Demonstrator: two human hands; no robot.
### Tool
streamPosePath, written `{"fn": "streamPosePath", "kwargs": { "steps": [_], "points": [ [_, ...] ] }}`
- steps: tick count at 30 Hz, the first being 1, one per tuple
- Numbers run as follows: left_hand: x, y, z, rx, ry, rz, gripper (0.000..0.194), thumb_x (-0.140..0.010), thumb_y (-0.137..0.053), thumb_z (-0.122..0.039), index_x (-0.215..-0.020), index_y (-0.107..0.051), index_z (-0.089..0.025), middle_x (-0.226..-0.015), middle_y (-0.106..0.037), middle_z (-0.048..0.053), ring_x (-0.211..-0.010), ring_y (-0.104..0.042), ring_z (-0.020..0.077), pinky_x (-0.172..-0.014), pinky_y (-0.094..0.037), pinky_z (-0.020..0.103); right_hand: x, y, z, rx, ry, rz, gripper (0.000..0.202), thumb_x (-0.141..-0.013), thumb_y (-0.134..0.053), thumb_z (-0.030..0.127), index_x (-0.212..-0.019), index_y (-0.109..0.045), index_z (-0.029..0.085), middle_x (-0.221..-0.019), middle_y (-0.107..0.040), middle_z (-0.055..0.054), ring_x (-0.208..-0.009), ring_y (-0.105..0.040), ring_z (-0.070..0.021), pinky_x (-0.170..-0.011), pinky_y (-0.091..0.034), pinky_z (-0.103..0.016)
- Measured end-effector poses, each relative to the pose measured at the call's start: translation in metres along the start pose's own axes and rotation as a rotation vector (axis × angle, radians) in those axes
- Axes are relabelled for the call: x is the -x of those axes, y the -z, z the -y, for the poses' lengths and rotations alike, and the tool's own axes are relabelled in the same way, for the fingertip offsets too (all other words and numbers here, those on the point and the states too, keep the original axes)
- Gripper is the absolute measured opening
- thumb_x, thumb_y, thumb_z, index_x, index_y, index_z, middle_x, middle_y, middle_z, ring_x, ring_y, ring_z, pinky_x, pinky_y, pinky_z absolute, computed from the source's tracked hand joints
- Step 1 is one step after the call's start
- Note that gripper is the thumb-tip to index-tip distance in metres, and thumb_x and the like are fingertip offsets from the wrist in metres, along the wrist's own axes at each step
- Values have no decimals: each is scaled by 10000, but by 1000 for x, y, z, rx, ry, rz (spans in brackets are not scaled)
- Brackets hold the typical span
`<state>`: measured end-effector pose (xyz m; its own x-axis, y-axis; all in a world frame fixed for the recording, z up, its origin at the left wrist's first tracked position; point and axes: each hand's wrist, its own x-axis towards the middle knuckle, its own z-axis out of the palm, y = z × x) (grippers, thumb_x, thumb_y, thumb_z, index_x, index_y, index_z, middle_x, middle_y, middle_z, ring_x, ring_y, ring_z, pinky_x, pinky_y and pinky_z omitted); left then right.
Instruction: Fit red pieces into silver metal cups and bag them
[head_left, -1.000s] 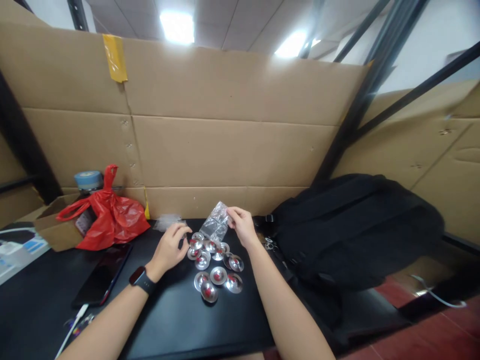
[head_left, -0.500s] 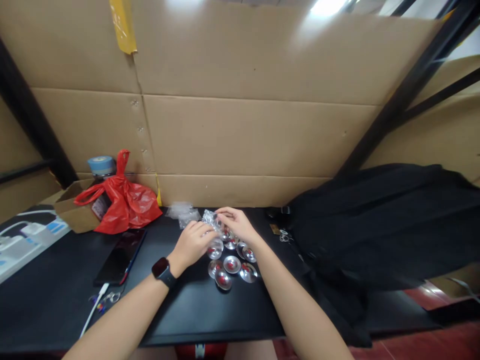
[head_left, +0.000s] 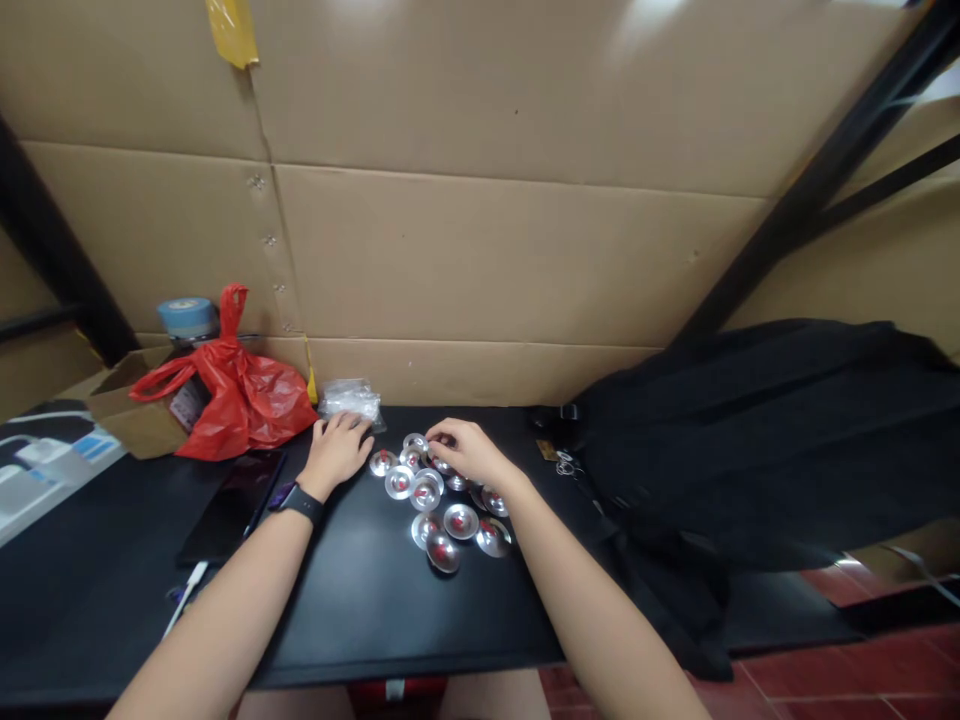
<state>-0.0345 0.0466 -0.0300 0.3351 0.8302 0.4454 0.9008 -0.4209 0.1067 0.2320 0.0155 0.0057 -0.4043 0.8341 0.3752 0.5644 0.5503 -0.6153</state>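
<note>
Black worktop (head_left: 360,622) underneath. Step in hand looks like fingering metal discs (head_left: 426,491); next move likely calls for light fingertip control on rims. Discs silvery, domed, red-marked, overlapping, lying between front and back edges. Right hand (head_left: 469,453) narrowed over farther ones; grip hidden, cannot tell. Left hand (head_left: 337,454) loosely spread at clear bags (head_left: 352,398) near back edge.

Red-centred silver discs (head_left: 460,521), black tabletop (head_left: 352,610), red plastic bag (head_left: 244,400), yellow tape (head_left: 232,30), tan cardboard wall (head_left: 465,250), black backpack (head_left: 787,440)
</note>
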Motion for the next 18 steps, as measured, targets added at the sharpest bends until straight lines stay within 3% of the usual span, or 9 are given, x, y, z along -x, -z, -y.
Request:
{"fn": "streamPosePath", "kwargs": {
  "steps": [5,8,11,15,18],
  "points": [
    [4,13,-6,22,-53,-22,301,-832,-523,-149,-1080,-676,-225,-1157,-654,122,-1088,-539,292,-916,-387,454,5,-10,26,133,118,131,186,-926,-593,238,-1068,-712,231,-1149,-675,-74,-1058,-569,-216,-945,-399,-385],
    [7,23,-11,31,-69,-27,333,-767,-494,-47,-997,-659,-221,-1082,-658,97,-1025,-551,263,-865,-392,402,8,-26,42,258,124,235,205,-960,-566,351,-1090,-710,286,-1276,-640,-61,-1165,-505,-258,-963,-349,-451],
    [10,27,-13,14,-29,-47,267,-775,-489,-49,-915,-648,-212,-1004,-666,93,-985,-561,268,-827,-393,393,7,-48,54,367,110,290,279,-980,-519,413,-1185,-672,300,-1365,-601,-67,-1196,-475,-294,-952,-328,-500],
    [9,24,-7,57,11,-22,180,-807,-505,-107,-824,-653,-207,-906,-679,79,-932,-595,268,-816,-418,393,3,-64,58,322,96,228,307,-1007,-442,280,-1230,-651,245,-1290,-655,-87,-1146,-536,-278,-976,-340,-519],
    [6,25,-7,262,9,-43,212,-795,-492,-101,-869,-662,-204,-923,-697,61,-922,-629,236,-830,-464,368,-1,-57,48,62,117,77,309,-983,-455,220,-1202,-672,226,-1257,-672,-86,-1159,-579,-244,-1012,-397,-464]
  ]
}}
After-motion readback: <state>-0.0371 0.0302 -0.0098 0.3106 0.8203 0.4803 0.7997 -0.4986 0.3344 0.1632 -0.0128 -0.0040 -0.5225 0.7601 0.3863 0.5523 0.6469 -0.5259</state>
